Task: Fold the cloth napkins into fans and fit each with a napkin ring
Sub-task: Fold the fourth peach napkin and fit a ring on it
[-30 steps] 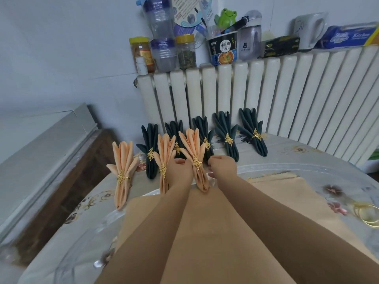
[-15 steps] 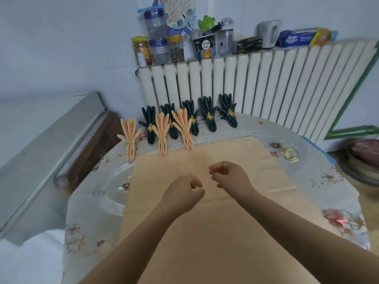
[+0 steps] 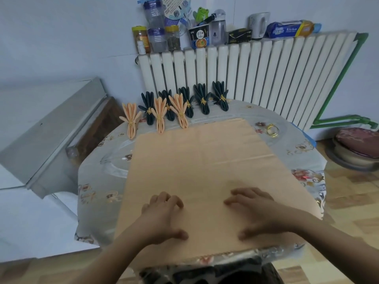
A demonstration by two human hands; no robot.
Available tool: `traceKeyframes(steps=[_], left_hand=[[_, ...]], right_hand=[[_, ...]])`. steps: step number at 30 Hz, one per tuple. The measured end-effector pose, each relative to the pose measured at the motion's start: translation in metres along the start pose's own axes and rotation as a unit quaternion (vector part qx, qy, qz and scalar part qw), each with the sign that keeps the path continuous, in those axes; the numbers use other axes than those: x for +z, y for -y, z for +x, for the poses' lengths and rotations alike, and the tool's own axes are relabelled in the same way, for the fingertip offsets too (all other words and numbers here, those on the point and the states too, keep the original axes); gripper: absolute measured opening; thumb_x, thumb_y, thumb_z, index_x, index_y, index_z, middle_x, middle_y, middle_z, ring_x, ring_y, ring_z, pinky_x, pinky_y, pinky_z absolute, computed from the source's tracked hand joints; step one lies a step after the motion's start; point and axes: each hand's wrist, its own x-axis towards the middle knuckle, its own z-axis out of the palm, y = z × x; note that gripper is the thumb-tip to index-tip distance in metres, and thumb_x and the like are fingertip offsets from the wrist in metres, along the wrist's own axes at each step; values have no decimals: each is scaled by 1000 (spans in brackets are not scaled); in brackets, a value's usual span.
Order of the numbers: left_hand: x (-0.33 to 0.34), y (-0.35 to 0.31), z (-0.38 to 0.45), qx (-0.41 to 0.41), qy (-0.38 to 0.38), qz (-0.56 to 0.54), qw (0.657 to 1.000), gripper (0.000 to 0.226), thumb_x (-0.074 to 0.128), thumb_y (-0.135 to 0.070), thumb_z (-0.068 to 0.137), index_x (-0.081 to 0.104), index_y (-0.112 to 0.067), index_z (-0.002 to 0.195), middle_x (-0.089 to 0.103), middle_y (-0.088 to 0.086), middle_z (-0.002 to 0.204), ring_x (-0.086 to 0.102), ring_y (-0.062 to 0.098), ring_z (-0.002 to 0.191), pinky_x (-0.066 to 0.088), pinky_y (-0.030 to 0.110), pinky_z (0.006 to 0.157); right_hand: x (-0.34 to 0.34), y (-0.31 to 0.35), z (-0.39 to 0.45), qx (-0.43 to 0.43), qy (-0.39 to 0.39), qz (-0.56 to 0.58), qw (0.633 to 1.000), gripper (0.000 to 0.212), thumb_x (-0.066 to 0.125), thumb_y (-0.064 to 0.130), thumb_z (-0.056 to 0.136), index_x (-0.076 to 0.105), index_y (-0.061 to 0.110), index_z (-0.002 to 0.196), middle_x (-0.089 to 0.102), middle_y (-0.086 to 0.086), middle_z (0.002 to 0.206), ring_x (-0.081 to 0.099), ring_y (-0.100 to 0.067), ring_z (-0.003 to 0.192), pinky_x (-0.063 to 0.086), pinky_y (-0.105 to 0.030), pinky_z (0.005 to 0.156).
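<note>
Peach cloth lies flat under both palms: the left hand [image 3: 164,217] and right hand [image 3: 256,212] rest spread and relaxed on the unfolded napkin [image 3: 205,165] near the bench [image 3: 98,181] edge, likely smoothing it for pleating. Spare gold rings [image 3: 272,130] wait at far right; finished fans [image 3: 180,107], peach and dark, line the far edge beneath the radiator [image 3: 256,74].

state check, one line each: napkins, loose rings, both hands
peach fans: three, folded, ringed, lying on the table.
dark fans: five, folded, ringed, in a row by the radiator.
flat peach napkin: unfolded, spread on the table.
loose rings: gold, unused, right of the napkin.
left hand: open, resting on the napkin.
right hand: open, resting on the napkin.
</note>
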Motion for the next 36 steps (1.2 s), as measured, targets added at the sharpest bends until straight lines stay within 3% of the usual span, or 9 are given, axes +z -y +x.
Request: traceKeyframes(steps=[5, 9, 16, 20, 22, 25, 29, 32, 36], left_hand=[[7, -1, 2, -25, -45, -63, 997, 30, 75, -51, 68, 52, -36, 82, 42, -10, 109, 37, 16, 113, 31, 30, 93], [9, -2, 3, -7, -49, -86, 995, 26, 78, -43, 69, 54, -36, 61, 51, -10, 101, 45, 12, 105, 34, 29, 93], [6, 1, 5, 32, -32, -81, 996, 26, 74, -49, 72, 52, -36, 66, 50, -13, 92, 47, 12, 96, 37, 30, 89], [6, -9, -2, 43, -8, -82, 996, 37, 66, -63, 72, 53, -38, 95, 47, -11, 106, 41, 12, 104, 30, 31, 89], [7, -16, -4, 43, -2, -80, 996, 48, 65, -68, 70, 50, -39, 105, 44, -10, 110, 40, 12, 107, 30, 31, 93], [11, -24, -2, 31, -8, -75, 997, 55, 65, -71, 66, 49, -40, 109, 42, -8, 114, 37, 14, 111, 30, 34, 98], [14, -30, 3, 13, -17, -86, 996, 49, 66, -64, 70, 49, -37, 108, 43, -8, 107, 39, 15, 107, 30, 33, 93], [9, -28, 9, 12, -79, -78, 994, 11, 60, -43, 84, 54, -34, 86, 48, -6, 92, 50, 19, 101, 35, 30, 83], [-12, -15, 17, 16, -86, -90, 992, 46, 59, -39, 89, 40, -19, 52, 42, -2, 57, 44, 13, 59, 27, 28, 55]], right_hand=[[11, 4, -3, 10, -122, 35, 992, 30, 75, 49, 69, 50, 47, 85, 42, 15, 114, 33, -10, 113, 25, -25, 90], [17, 9, 1, 18, -157, 60, 986, 33, 78, 36, 69, 47, 41, 60, 51, 12, 96, 40, -10, 97, 30, -22, 82], [26, 2, 6, -47, -206, 24, 977, 14, 76, 27, 74, 68, 16, 73, 42, 20, 73, 42, -11, 82, 29, -21, 72], [18, 3, 6, -40, -163, 73, 983, 16, 71, 28, 80, 59, 27, 69, 47, 15, 79, 46, -6, 84, 33, -19, 76], [7, 4, 2, -15, -138, 143, 980, 22, 71, 28, 81, 56, 28, 66, 52, 11, 78, 48, -1, 74, 36, -15, 67], [-6, 6, 1, 13, -121, 167, 978, 17, 72, 28, 81, 61, 19, 71, 56, 9, 70, 49, -2, 62, 35, -12, 57], [-12, 12, 10, 31, -161, 139, 977, 20, 63, 27, 88, 53, 21, 72, 51, 11, 65, 44, 0, 58, 34, -12, 55], [-12, 16, 15, 33, -199, 121, 972, 24, 58, 27, 91, 44, 25, 71, 51, 11, 67, 46, -7, 63, 32, -15, 55], [-17, 19, 21, 50, -213, 101, 971, 21, 53, 28, 94, 42, 22, 79, 53, 6, 73, 47, -18, 72, 29, -29, 57]])
